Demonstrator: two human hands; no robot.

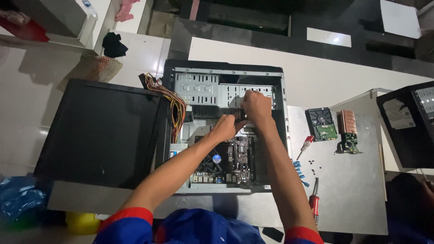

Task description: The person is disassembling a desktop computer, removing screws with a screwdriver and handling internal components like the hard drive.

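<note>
Two hands at work inside an open computer case [280, 135] lying on its side.

Left hand [224, 128] is pinched on a small dark part, kind unclear, just above the motherboard [237, 158]; right hand [256, 106] is curled at the drive bay [203, 90], its hold not discernible. Risk, as judged: the loose wire bundle [174, 101] could snag, and the small screws [316, 163] near the red screwdriver [307, 143] could roll off.

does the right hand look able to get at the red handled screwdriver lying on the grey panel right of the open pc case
Probably yes: the right hand is busy inside the open computer case, but the red-handled screwdriver lies uncovered on the grey panel, nothing between.
</note>
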